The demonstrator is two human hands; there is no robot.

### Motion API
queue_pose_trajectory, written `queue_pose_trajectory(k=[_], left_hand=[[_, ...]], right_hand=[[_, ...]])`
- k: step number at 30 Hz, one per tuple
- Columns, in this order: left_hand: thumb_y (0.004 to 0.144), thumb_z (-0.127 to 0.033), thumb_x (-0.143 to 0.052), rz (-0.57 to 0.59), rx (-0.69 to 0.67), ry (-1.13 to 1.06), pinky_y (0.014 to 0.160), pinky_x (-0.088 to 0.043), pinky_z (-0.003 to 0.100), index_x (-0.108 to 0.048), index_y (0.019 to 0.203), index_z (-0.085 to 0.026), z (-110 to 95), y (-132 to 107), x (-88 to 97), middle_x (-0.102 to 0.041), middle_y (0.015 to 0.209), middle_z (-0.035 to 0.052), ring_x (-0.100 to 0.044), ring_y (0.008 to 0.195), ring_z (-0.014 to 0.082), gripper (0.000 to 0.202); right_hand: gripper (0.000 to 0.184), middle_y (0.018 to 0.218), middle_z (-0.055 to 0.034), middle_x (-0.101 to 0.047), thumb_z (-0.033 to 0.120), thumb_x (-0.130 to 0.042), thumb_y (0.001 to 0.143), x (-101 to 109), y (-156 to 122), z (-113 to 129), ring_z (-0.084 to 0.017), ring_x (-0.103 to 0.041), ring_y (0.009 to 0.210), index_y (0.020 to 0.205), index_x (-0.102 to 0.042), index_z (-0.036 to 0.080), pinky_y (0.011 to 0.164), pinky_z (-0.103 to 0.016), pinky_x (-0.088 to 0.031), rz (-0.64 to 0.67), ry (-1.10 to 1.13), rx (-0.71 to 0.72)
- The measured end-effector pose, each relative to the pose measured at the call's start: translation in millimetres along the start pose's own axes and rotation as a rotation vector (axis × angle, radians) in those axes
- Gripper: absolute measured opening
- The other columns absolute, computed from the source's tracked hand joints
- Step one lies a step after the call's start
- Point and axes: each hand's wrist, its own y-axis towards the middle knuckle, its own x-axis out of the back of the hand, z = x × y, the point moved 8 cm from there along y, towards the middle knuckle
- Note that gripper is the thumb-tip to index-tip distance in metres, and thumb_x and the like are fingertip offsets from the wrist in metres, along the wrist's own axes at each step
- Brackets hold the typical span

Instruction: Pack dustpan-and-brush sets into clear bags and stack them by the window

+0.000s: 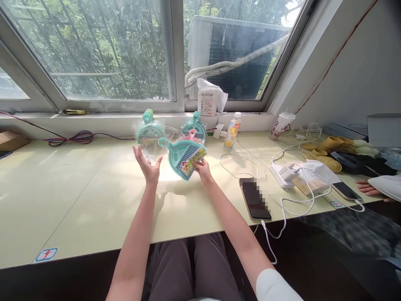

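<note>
My right hand point(202, 168) pinches the lower corner of a teal mini dustpan-and-brush set point(181, 154) with a colourful label, lifted above the pale yellow table point(94, 196). My left hand point(149, 166) is raised beside it, palm up and fingers spread, touching crinkled clear plastic wrap point(153, 144). Behind the wrap stands another teal set point(147, 129). Further right, against the sill, a teal and pink set point(196, 129) leans.
A smartphone point(254, 200) on a white cable lies right of my arm. A drink bottle point(232, 130), a white packet point(208, 98), a cup point(282, 125) and a charger point(286, 172) sit further back. Another person's hand point(368, 188) rests at the far right.
</note>
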Motion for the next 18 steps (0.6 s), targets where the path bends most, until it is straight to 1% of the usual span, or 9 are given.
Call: queue_pose_trajectory(k=[3,5,6,8,10,12,13,15,18], left_hand=[[0.088,-0.031,-0.062,0.044,-0.033,-0.131,0.104,-0.046,0.042,-0.035,0.149,-0.030,2,2,-4.1,-0.022,0.163,0.0123,-0.030,0.147,0.0295,0.067],[0.088,-0.026,-0.060,0.083,-0.075,-0.126,0.107,-0.044,0.043,-0.044,0.143,-0.030,-1,-1,-9.2,-0.028,0.160,0.0107,-0.032,0.146,0.0288,0.057],[0.086,-0.024,-0.063,0.073,-0.095,-0.097,0.111,-0.039,0.044,-0.045,0.143,-0.030,-4,-3,-9.7,-0.026,0.161,0.0097,-0.028,0.148,0.0291,0.059],[0.079,-0.023,-0.071,-0.023,-0.099,-0.020,0.119,-0.025,0.048,-0.034,0.150,-0.032,-5,-6,-5.5,-0.015,0.165,0.0089,-0.014,0.152,0.0302,0.080],[0.071,-0.026,-0.081,-0.162,-0.038,0.018,0.123,-0.013,0.050,-0.012,0.157,-0.032,0,-9,1.4,0.000,0.167,0.0101,0.001,0.153,0.0303,0.111],[0.068,-0.033,-0.083,-0.212,0.087,-0.065,0.122,-0.015,0.050,0.007,0.157,-0.031,15,-9,0.3,0.008,0.166,0.0114,0.004,0.153,0.0288,0.127],[0.071,-0.037,-0.081,-0.173,0.167,-0.160,0.121,-0.021,0.049,0.011,0.156,-0.031,25,-8,-6.2,0.007,0.166,0.0122,-0.001,0.153,0.0281,0.125],[0.081,-0.046,-0.070,0.023,0.326,-0.401,0.114,-0.035,0.046,0.004,0.157,-0.030,41,-8,-30.4,-0.009,0.166,0.0144,-0.021,0.151,0.0273,0.107],[0.084,-0.053,-0.063,0.355,0.439,-0.667,0.103,-0.048,0.043,-0.032,0.151,-0.025,43,-18,-66.1,-0.049,0.147,0.0150,-0.053,0.131,0.0286,0.080]], right_hand=[[0.045,0.096,-0.0047,-0.075,0.027,-0.085,0.062,3,0,1,-0.023,-0.072,0.091,0.099,-0.059,0.021,0.088,-0.042,-0.060,-0.026,-0.086,0.003],[0.044,0.097,-0.0044,-0.075,0.027,-0.084,0.063,3,-1,0,-0.022,-0.072,0.092,0.099,-0.060,0.021,0.089,-0.042,-0.060,-0.023,-0.112,-0.005],[0.045,0.097,-0.0044,-0.075,0.027,-0.084,0.063,3,-1,0,-0.022,-0.072,0.093,0.100,-0.060,0.021,0.090,-0.041,-0.060,-0.017,-0.106,-0.009],[0.047,0.100,-0.0049,-0.075,0.028,-0.084,0.063,1,-2,1,-0.022,-0.072,0.096,0.103,-0.060,0.021,0.091,-0.041,-0.059,-0.003,-0.066,-0.012],[0.050,0.101,-0.0056,-0.075,0.028,-0.085,0.062,1,-2,2,-0.023,-0.071,0.099,0.104,-0.059,0.020,0.092,-0.041,-0.059,-0.009,-0.018,-0.014],[0.052,0.100,-0.0061,-0.075,0.029,-0.086,0.060,2,-2,2,-0.024,-0.071,0.101,0.103,-0.059,0.020,0.092,-0.041,-0.059,-0.020,0.018,-0.017],[0.052,0.100,-0.0063,-0.075,0.029,-0.086,0.059,2,-2,1,-0.025,-0.071,0.101,0.103,-0.059,0.020,0.091,-0.041,-0.059,-0.021,0.029,-0.018],[0.053,0.100,-0.0066,-0.075,0.029,-0.086,0.059,0,-2,0,-0.025,-0.071,0.101,0.103,-0.060,0.020,0.091,-0.042,-0.059,-0.010,0.033,-0.016],[0.048,0.101,-0.0067,-0.075,0.029,-0.086,0.060,-4,-2,-5,-0.025,-0.070,0.102,0.100,-0.061,0.020,0.091,-0.043,-0.059,0.002,0.005,-0.019]])
